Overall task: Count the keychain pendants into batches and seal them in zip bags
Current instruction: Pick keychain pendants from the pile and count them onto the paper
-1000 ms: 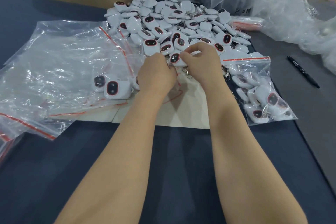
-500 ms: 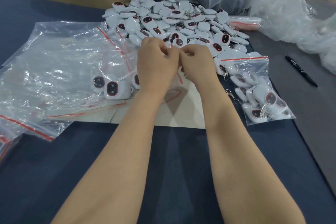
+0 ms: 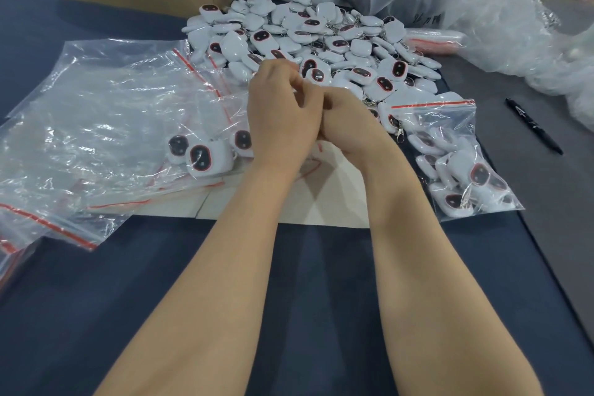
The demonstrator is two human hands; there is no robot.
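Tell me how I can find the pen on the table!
Start at the big heap of white pendants in the middle. Look to the small filled zip bag at the heap's right edge; the pen lies just past that bag, farther right. It is the only long, thin, black thing there.

The left hand (image 3: 283,119) and right hand (image 3: 352,125) are now pressed together, and the pendant seen between them earlier is covered.
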